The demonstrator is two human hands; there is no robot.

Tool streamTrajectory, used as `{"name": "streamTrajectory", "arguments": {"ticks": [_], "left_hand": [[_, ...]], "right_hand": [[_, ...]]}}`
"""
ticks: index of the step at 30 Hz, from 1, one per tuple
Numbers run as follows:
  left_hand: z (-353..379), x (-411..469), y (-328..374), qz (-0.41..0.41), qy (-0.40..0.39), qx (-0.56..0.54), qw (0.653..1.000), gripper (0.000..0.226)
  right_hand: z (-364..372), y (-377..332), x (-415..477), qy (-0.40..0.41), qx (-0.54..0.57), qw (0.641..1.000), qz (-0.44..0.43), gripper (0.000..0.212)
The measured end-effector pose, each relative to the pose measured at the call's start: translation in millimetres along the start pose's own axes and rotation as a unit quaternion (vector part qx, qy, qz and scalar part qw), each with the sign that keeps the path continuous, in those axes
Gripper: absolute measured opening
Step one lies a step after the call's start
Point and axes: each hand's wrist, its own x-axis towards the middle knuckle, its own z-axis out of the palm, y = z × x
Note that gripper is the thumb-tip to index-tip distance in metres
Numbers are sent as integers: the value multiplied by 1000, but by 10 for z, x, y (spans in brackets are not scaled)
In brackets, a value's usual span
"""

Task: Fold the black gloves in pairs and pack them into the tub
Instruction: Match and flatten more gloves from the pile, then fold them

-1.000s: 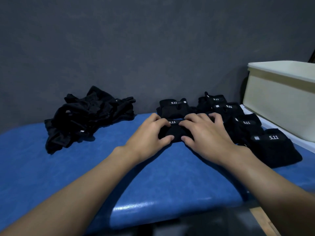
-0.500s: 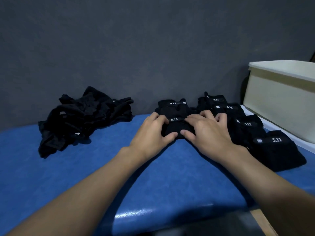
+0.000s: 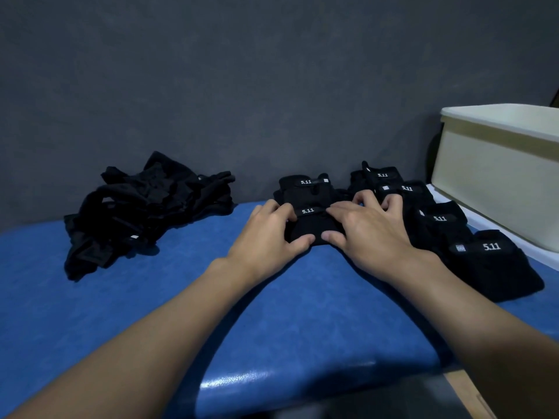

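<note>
Gloves were mid-fold at a blue counter, where the person's left grip and right grip were both closed on a folded pair, thumbs tucked against its near edge and fingers curled over the top beside the white 5.11 label, which faced up. The pair lay on the counter just in front of another folded pair, with a row of finished pairs running off to the right beside the cream tub, whose inside was out of sight. A loose heap of unfolded gloves lay well apart on the left. By the look of it, the fold was being pressed and squared; doing it well called for even pressure from both sides so the bundle would not spring open, edges flush and the label uppermost to match the row, before any lift across to the tub
</note>
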Motion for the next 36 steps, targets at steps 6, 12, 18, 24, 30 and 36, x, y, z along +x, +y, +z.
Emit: {"name": "streamTrajectory", "arguments": {"ticks": [6, 12, 18, 24, 30, 36], "left_hand": [[2, 4, -7, -3, -7, 3, 1000, 42], [7, 5, 62, -12, -5, 14, 1000, 41], [-3, -9, 43, -8, 12, 4, 1000, 42], [-51, 10, 85, -3, 32, 7, 999, 39], [-141, -8, 115, 0, 42, 19, 999, 35], [-355, -120, 97, -5, 45, 41, 998, 35]], "right_hand": [[7, 25, -6, -14, 2, 1000, -5, 37], [18, 26, 10, -10, 0, 1000, -9, 34], [-38, 41, -4, 14, 20, 1000, -2, 48], [-113, 29, -35, 19, 62, 998, 2, 53], [-154, 44, -66, 32, 76, 997, 3, 50], [-205, -91, -39, 47, 97, 994, -6, 46]]}}
